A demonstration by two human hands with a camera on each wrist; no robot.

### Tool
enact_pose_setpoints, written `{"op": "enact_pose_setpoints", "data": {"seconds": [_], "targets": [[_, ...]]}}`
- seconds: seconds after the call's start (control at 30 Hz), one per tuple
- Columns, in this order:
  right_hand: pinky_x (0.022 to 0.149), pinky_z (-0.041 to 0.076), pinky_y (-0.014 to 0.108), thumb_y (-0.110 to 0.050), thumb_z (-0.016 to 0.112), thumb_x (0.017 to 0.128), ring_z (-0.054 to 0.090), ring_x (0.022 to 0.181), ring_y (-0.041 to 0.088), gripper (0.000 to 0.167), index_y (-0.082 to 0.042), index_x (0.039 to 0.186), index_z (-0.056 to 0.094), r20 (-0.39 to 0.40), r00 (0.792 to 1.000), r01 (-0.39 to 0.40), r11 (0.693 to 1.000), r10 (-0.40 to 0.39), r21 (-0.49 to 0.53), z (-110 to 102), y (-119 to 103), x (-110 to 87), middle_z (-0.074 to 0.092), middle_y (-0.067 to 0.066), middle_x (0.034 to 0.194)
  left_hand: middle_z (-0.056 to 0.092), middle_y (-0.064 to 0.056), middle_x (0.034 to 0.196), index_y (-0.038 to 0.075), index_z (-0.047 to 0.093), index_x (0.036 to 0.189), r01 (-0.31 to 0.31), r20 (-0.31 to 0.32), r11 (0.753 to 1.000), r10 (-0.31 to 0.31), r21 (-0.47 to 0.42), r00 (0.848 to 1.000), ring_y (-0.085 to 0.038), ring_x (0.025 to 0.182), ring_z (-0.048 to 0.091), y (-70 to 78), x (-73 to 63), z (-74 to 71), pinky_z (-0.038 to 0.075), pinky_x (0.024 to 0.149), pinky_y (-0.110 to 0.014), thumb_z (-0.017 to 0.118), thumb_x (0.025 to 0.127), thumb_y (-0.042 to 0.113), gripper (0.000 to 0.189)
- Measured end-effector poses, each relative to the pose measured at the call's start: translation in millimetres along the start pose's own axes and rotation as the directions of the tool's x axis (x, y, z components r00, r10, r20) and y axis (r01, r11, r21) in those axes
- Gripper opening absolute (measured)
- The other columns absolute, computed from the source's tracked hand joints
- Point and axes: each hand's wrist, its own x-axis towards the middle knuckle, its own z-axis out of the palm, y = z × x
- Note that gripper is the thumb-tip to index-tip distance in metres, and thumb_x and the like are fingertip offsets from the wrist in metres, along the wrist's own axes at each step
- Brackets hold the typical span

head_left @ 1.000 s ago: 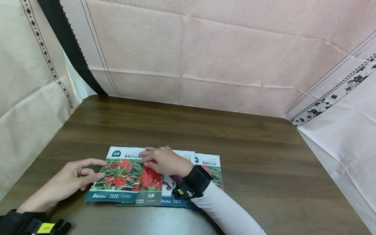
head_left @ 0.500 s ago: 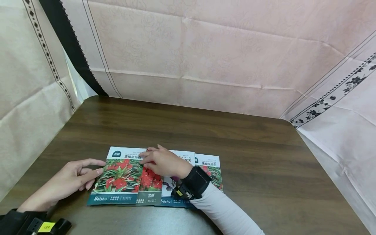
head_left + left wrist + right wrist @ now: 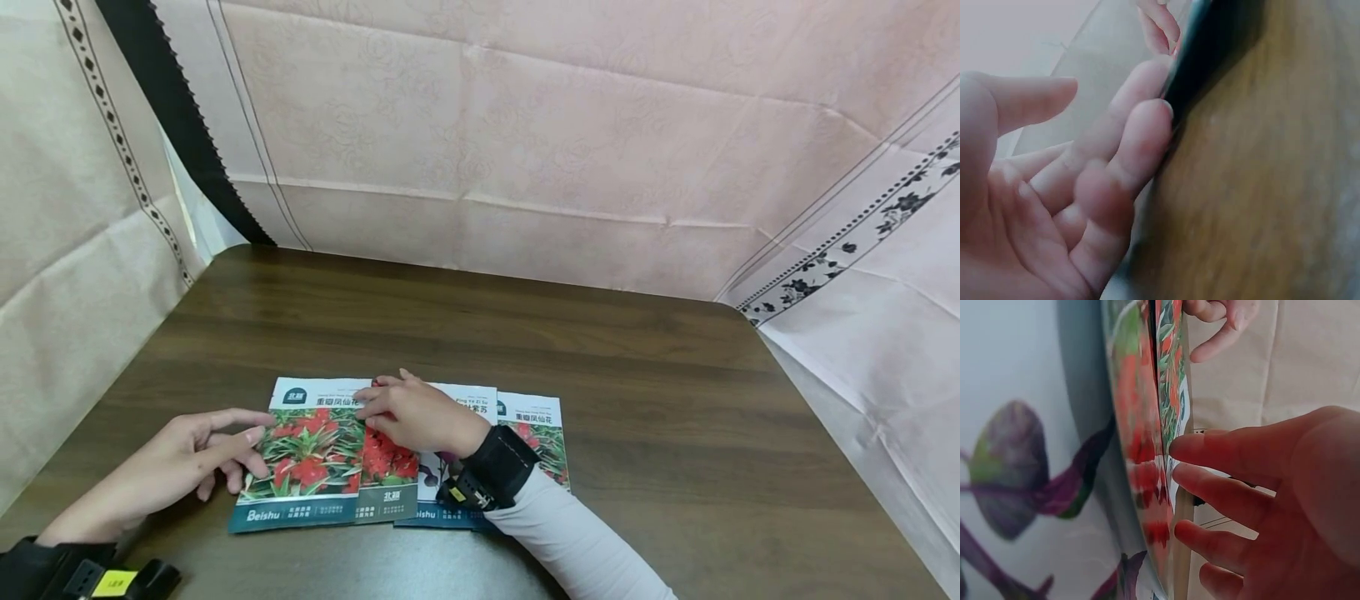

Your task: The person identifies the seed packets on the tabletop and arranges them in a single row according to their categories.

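Printed flower seed packets lie in an overlapping row on the table. The leftmost seed packet [image 3: 311, 454] shows red flowers among green leaves. My left hand [image 3: 183, 458] is at its left edge; in the left wrist view the fingertips [image 3: 1147, 122] touch the edge while the thumb stands apart. A second red-flowered packet [image 3: 390, 458] is partly covered by the first. My right hand [image 3: 423, 414] rests over it, straight fingertips touching the packets' faces near the top. A packet with purple leaves [image 3: 1013, 469] and another red-flowered packet [image 3: 528, 408] lie further right, partly hidden by the arm.
The brown wooden table [image 3: 480, 325] reaches back to a pale cloth [image 3: 555, 150] hung behind it. More patterned cloth hangs at the left and right sides. Both wrists wear black camera straps.
The leftmost packet has slid slightly right and towards me, its lower edge shifting most. My left fingers have followed it along its edge. The right hand has stayed almost still.
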Motion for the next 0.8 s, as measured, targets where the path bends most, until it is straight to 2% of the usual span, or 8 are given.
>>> {"op": "enact_pose_setpoints", "data": {"seconds": [0.23, 0.5, 0.8], "targets": [[0.121, 0.014, 0.049, -0.022, 0.056, 0.098, 0.033, 0.145, 0.023, 0.030, -0.019, 0.126, 0.066, -0.005, 1.000, 0.003, 1.000, -0.003, -0.009, -0.3, -1.5, -0.5, 0.053, -0.004, 0.143, 0.075, -0.005, 0.090, 0.002, 0.042, 0.142, 0.028, -0.025, 0.999, -0.027, 0.031, 0.999, -0.021, 0.061, 0.060, 2.2, -1.1, 0.2, 0.039, 0.043, -0.030, 0.048, 0.100, 0.041, 0.057], [0.121, 0.011, 0.049, -0.026, 0.056, 0.099, 0.027, 0.148, 0.021, 0.032, -0.021, 0.130, 0.062, 0.020, 0.999, -0.031, 0.999, 0.031, -0.031, 0.2, -2.6, -2.3, 0.049, -0.007, 0.146, 0.074, -0.003, 0.091, 0.007, 0.045, 0.141, 0.065, -0.106, 0.996, -0.057, 0.067, 0.993, -0.021, 0.063, 0.060, 3.6, -0.9, 1.4, 0.042, 0.049, -0.029, 0.050, 0.099, 0.044, 0.057], [0.121, 0.008, 0.048, -0.030, 0.051, 0.101, 0.020, 0.150, 0.020, 0.036, -0.028, 0.137, 0.054, 0.068, 0.995, -0.061, 0.991, 0.069, -0.117, 3.4, -5.3, -3.3, 0.040, -0.011, 0.151, 0.072, -0.004, 0.093, 0.006, 0.046, 0.140, 0.063, -0.128, 0.995, -0.052, 0.078, 0.990, -0.021, 0.068, 0.061, 2.7, -2.0, 0.7, 0.047, 0.054, -0.029, 0.049, 0.100, 0.043, 0.055]]}}
